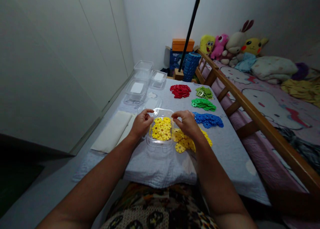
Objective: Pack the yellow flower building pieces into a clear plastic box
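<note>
A clear plastic container (161, 142) in front of me holds several yellow flower-shaped plastic pieces (162, 129). My left hand (143, 123) is at its left rim, thumb and forefinger curled on the edge. Across from it, my right hand (186, 121) has thumb and forefinger at the right rim in the same way. Beneath and beside my right hand lies a loose pile of yellow flower pieces (184, 144), partly hidden by my wrist. A clear lid (153, 103) appears to lie just behind the container.
Piles of blue (208, 120), green (203, 104), light green (204, 92) and red pieces (180, 91) line the table's right side. Clear containers (137, 88) with white labels stand back left. A folded cream cloth (111, 131) lies left. A wooden bed rail (240, 105) borders the right.
</note>
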Action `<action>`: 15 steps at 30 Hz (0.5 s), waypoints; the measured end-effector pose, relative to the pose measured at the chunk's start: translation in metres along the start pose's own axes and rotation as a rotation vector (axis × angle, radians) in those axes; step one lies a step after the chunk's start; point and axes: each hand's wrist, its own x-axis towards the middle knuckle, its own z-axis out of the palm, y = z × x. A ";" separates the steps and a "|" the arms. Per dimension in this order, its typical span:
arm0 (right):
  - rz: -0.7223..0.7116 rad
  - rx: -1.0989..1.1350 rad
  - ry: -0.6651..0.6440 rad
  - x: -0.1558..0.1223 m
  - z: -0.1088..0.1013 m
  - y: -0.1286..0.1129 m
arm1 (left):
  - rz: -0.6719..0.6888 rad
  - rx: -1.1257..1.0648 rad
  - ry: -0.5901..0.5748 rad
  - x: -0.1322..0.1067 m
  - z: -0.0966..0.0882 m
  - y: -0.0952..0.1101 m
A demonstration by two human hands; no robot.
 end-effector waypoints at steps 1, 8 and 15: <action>0.024 -0.019 0.003 -0.001 -0.005 0.007 | 0.001 -0.002 -0.001 0.000 0.000 0.000; 0.150 -0.259 -0.257 -0.018 -0.015 0.034 | -0.011 -0.004 0.012 0.000 0.001 0.000; 0.172 -0.332 -0.304 -0.030 -0.008 0.033 | -0.013 0.003 0.001 0.000 0.000 0.002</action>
